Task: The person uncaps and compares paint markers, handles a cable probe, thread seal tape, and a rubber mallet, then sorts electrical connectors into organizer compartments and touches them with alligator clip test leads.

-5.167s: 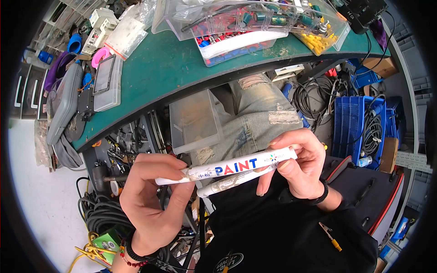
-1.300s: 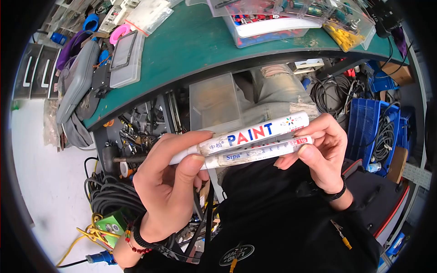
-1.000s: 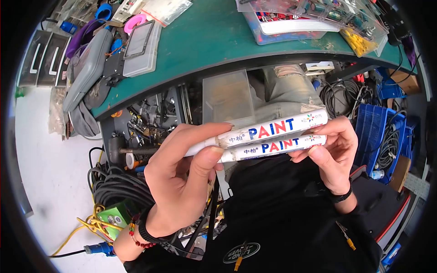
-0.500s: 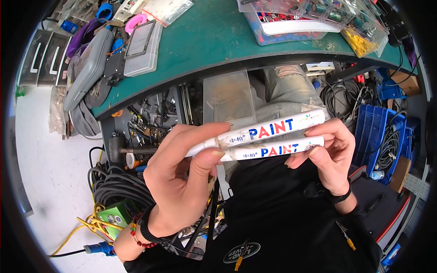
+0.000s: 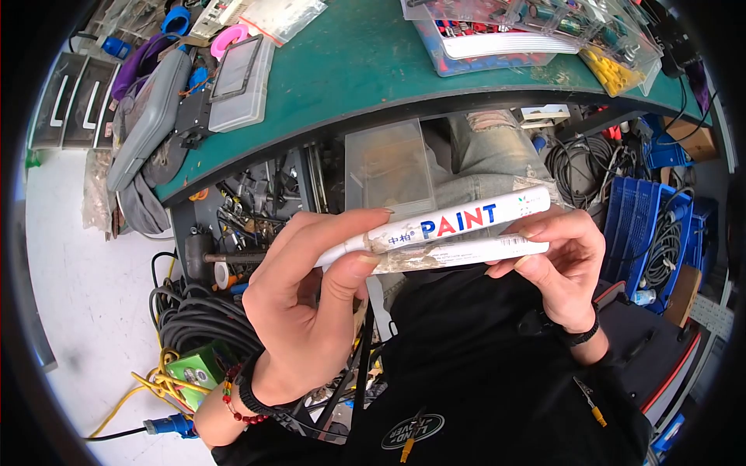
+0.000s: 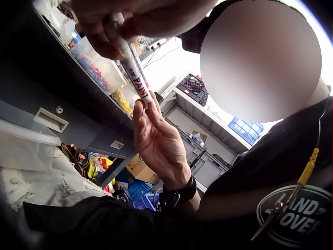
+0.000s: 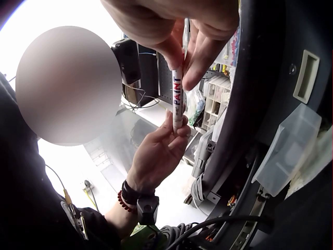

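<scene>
Two white paint markers are held side by side in front of the chest in the head view, both smudged with dirt near the cap end. The upper paint marker (image 5: 458,221) shows "PAINT" in blue and red letters. Fine print and a barcode face up on the lower paint marker (image 5: 458,253). My left hand (image 5: 303,287) grips both at the cap end, index finger over the upper one and thumb against the lower. With thumb and index finger, my right hand (image 5: 563,272) pinches the lower marker's other end. In the right wrist view, one marker (image 7: 177,96) spans between the hands.
Beyond the hands is a green workbench (image 5: 334,70). It bears clear boxes of red and blue small parts (image 5: 497,58), yellow pieces (image 5: 610,74) and a grey case (image 5: 151,116). A clear plastic box (image 5: 388,163) sits by the legs. Coiled black cable (image 5: 202,318) lies lower left.
The lower marker has been rolled between the fingers: its "PAINT" lettering has turned away, and fine print with a barcode shows instead. Since the oldest frame, both hands and markers sit further right in view.
</scene>
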`<state>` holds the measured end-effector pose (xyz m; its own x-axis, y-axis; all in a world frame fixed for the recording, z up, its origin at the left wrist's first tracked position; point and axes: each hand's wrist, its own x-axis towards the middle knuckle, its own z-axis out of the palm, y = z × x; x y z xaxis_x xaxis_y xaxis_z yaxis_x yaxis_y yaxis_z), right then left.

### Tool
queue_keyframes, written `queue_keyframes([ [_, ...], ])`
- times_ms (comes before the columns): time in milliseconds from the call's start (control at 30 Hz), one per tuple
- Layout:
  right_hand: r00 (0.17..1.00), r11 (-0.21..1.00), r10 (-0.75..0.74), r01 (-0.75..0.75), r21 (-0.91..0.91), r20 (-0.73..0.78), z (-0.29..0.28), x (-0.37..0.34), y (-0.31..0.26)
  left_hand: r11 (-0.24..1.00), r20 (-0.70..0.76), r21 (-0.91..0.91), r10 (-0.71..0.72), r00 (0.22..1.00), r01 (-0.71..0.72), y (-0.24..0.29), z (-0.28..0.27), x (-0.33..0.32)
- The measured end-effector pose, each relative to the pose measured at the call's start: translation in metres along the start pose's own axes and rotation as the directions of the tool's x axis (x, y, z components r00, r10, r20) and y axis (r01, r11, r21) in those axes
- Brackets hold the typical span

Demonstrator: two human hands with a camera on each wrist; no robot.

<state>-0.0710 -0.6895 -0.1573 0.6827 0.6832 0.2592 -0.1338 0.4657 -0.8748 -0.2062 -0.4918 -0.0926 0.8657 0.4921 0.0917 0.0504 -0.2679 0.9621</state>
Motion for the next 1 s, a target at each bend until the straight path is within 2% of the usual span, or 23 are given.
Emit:
queue_keyframes([
  [100, 0.998, 0.998, 0.062, -0.062, 0.018, 0.008, 0.002, 0.002, -0.007, 0.999, -0.018, 0.03, 0.018, 1.0, -0.017, -0.001, 0.001, 0.0],
  [167, 0.988, 0.988, 0.153, -0.154, 0.005, 0.022, 0.004, 0.002, -0.012, 0.994, -0.016, 0.059, 0.09, 0.996, -0.089, -0.002, 0.001, 0.0],
  [267, 0.987, 0.986, 0.163, -0.163, -0.017, 0.012, 0.002, 0.001, -0.01, 0.995, -0.013, 0.064, 0.081, 0.997, -0.08, -0.001, 0.001, -0.001],
  [600, 0.998, 0.998, 0.059, -0.059, -0.021, -0.003, 0.004, 0.0, -0.005, 0.997, -0.003, 0.058, 0.052, 0.999, -0.052, 0.0, 0.002, 0.0],
  [767, 1.0, 1.0, 0.006, -0.006, 0.005, 0.002, 0.003, 0.0, -0.001, 0.992, 0.001, 0.118, 0.043, 0.999, -0.042, 0.001, 0.0, -0.002],
  [1000, 1.0, 1.0, 0.023, -0.022, -0.014, 0.021, 0.001, 0.0, -0.002, 0.996, -0.021, 0.087, -0.022, 1.0, 0.024, 0.004, 0.003, -0.002],
])
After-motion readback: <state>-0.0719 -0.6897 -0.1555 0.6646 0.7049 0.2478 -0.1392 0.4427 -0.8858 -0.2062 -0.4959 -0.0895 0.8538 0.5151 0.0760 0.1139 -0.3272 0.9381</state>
